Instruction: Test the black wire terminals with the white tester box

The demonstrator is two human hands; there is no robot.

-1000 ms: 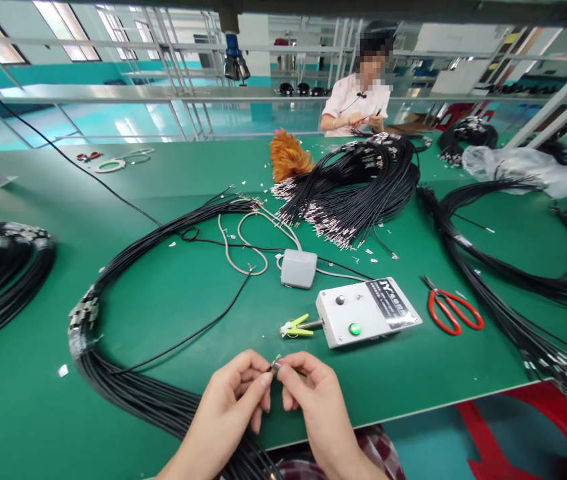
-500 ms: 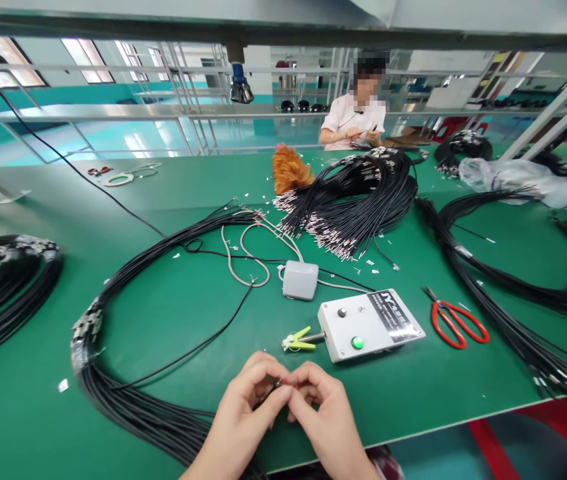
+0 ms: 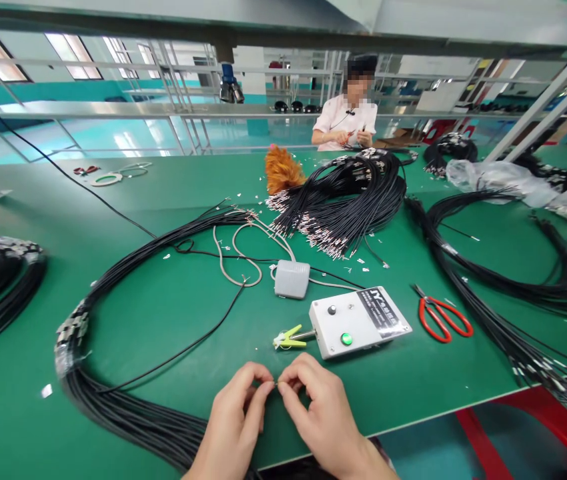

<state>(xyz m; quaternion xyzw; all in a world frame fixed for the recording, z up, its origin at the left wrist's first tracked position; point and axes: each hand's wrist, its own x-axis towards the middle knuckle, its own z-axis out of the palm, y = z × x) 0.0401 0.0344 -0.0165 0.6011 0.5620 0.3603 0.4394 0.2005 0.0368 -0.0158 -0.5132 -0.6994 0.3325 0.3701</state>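
Pinched between thumb and forefinger of both hands, a thin black wire's end [image 3: 275, 383] sits right at the near edge of the green table [image 3: 173, 313]. From where I watch, my left hand [image 3: 236, 427] and right hand [image 3: 321, 417] meet fingertip to fingertip, each closed on that tiny tip, which may carry a small metal terminal (too small to be sure). What matters is the axis: the short exposed piece runs roughly left to right between the two pinches, so neither hand is nearer; they share it. The wire itself [image 3: 188, 343] trails away from the left hand, up and leftward across the table, then curves back toward the grey pedal [image 3: 292, 279].

Just beyond my fingers lies the yellow-green clip [image 3: 286, 337] of the white tester box [image 3: 358, 320], its mouth pointing left, near but not touching. Red scissors [image 3: 442, 319] lie well to the right. A coiled bundle of black cables [image 3: 128, 413] rests to the left.
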